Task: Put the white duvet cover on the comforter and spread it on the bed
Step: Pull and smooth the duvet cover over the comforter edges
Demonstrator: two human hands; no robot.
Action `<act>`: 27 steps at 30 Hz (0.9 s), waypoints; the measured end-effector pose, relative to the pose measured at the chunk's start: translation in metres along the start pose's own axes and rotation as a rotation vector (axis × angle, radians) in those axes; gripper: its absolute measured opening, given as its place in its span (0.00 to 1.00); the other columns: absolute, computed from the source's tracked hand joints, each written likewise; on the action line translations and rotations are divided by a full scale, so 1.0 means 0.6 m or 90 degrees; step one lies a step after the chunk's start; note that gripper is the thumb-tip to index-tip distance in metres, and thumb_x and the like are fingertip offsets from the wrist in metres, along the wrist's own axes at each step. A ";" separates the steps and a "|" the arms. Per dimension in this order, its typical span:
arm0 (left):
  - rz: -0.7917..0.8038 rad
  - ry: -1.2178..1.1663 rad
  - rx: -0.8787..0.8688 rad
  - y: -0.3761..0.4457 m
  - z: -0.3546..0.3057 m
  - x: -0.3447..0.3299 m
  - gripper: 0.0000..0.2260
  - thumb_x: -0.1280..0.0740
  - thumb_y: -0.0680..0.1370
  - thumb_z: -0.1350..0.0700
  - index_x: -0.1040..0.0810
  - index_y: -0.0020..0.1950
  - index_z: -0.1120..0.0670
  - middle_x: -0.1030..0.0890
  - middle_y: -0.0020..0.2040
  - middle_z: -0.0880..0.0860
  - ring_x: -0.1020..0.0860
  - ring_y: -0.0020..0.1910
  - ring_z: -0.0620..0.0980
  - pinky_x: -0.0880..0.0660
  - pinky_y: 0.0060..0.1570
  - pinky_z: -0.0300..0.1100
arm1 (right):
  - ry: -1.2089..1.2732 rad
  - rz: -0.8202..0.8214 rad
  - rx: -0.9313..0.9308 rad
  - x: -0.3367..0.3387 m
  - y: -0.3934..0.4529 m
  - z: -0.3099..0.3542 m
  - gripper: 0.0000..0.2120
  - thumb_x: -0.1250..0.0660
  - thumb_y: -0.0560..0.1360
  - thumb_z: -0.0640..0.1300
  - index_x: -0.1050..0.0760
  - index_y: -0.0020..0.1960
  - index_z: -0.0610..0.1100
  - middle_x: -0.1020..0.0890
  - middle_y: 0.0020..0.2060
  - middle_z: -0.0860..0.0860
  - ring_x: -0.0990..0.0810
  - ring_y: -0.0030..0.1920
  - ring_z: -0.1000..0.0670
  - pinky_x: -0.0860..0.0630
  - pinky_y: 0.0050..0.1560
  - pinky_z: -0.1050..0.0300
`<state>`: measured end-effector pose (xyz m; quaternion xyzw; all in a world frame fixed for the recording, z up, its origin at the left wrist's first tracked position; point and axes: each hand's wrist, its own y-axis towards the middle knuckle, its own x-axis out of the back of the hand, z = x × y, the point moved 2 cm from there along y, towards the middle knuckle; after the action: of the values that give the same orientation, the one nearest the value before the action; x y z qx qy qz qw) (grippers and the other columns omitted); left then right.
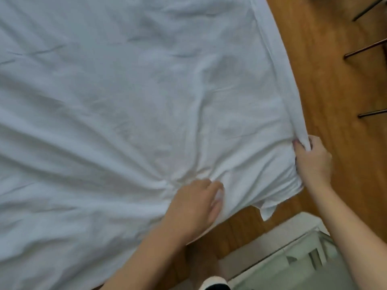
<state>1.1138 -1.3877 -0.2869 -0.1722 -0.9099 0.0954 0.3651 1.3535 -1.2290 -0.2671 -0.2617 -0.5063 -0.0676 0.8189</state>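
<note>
Spreading stage: the white duvet cover (125, 91) lies across the bed, right hand (312, 162) pinching its corner edge, left hand (196, 206) bunching cloth nearby; next, pull that corner square.

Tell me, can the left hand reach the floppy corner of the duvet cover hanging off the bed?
Probably yes. The left hand grips the duvet cover beside that hanging corner, with nothing between them.

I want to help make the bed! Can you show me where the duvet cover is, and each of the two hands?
duvet cover (125, 91): head view, on its wrinkled middle.
left hand (196, 204): head view, on its back.
right hand (312, 162): head view, on its back.
</note>
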 end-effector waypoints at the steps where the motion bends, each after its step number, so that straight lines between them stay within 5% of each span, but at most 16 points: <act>1: -0.076 0.027 -0.009 -0.004 0.006 -0.003 0.11 0.41 0.78 0.49 0.25 0.57 0.50 0.22 0.48 0.49 0.23 0.46 0.50 0.25 0.39 0.44 | -0.018 -0.007 0.004 0.002 -0.009 -0.012 0.18 0.40 0.79 0.50 0.27 0.65 0.44 0.21 0.54 0.46 0.26 0.49 0.47 0.33 0.45 0.55; 4: -0.173 0.045 -0.030 -0.011 0.005 -0.029 0.13 0.35 0.76 0.55 0.27 0.60 0.54 0.23 0.54 0.53 0.24 0.49 0.53 0.25 0.45 0.45 | -0.029 0.006 -0.006 0.008 -0.047 -0.054 0.21 0.39 0.77 0.50 0.29 0.68 0.45 0.21 0.58 0.47 0.24 0.54 0.45 0.26 0.50 0.51; 8: -0.181 0.073 -0.131 0.021 -0.052 -0.061 0.20 0.30 0.73 0.59 0.27 0.64 0.58 0.24 0.61 0.61 0.28 0.59 0.59 0.32 0.59 0.47 | 0.002 -0.026 -0.030 0.013 -0.068 -0.080 0.16 0.37 0.78 0.41 0.28 0.66 0.41 0.21 0.53 0.48 0.24 0.49 0.48 0.31 0.46 0.56; 12: -0.137 0.094 -0.134 0.074 -0.095 -0.067 0.18 0.30 0.71 0.58 0.24 0.61 0.58 0.25 0.63 0.61 0.28 0.60 0.61 0.34 0.59 0.49 | 0.023 -0.062 -0.069 0.006 -0.076 -0.111 0.06 0.40 0.79 0.38 0.25 0.45 0.43 0.23 0.36 0.51 0.27 0.38 0.49 0.33 0.39 0.57; 14: -0.127 0.090 -0.107 0.101 -0.106 -0.067 0.15 0.31 0.72 0.58 0.24 0.57 0.59 0.26 0.63 0.61 0.27 0.59 0.61 0.35 0.59 0.48 | 0.180 -0.075 -0.146 0.004 -0.077 -0.137 0.10 0.39 0.78 0.37 0.26 0.38 0.38 0.23 0.33 0.48 0.27 0.37 0.47 0.32 0.40 0.56; 17: -0.114 0.093 -0.104 0.134 -0.114 -0.062 0.19 0.32 0.74 0.56 0.27 0.64 0.58 0.28 0.66 0.61 0.28 0.62 0.60 0.33 0.61 0.49 | 0.605 -0.012 -0.258 0.010 -0.064 -0.142 0.11 0.37 0.79 0.38 0.21 0.60 0.42 0.16 0.52 0.49 0.18 0.52 0.50 0.23 0.54 0.57; 19: -0.104 0.101 -0.115 0.153 -0.119 -0.055 0.22 0.33 0.77 0.52 0.30 0.69 0.58 0.29 0.69 0.61 0.28 0.63 0.59 0.29 0.60 0.49 | 0.736 0.073 -0.277 0.015 -0.052 -0.135 0.14 0.39 0.81 0.40 0.24 0.64 0.43 0.17 0.57 0.49 0.18 0.56 0.51 0.21 0.56 0.57; 23: -0.106 0.068 -0.104 0.186 -0.135 -0.044 0.23 0.36 0.78 0.45 0.29 0.69 0.55 0.29 0.69 0.58 0.29 0.64 0.57 0.27 0.57 0.49 | 0.691 0.313 -0.244 0.029 -0.019 -0.121 0.14 0.41 0.79 0.43 0.16 0.49 0.47 0.14 0.47 0.50 0.16 0.46 0.53 0.19 0.42 0.60; 27: -0.086 0.075 -0.096 0.194 -0.136 -0.053 0.20 0.40 0.77 0.46 0.27 0.65 0.56 0.27 0.66 0.57 0.27 0.61 0.57 0.27 0.56 0.50 | 0.441 0.244 -0.184 0.055 0.047 -0.140 0.09 0.34 0.78 0.48 0.20 0.49 0.43 0.14 0.42 0.50 0.16 0.42 0.53 0.20 0.42 0.60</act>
<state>1.2205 -1.2884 -0.2835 -0.1427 -0.9011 -0.0082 0.4094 1.4465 -1.2414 -0.2781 -0.4248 -0.1286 -0.0681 0.8935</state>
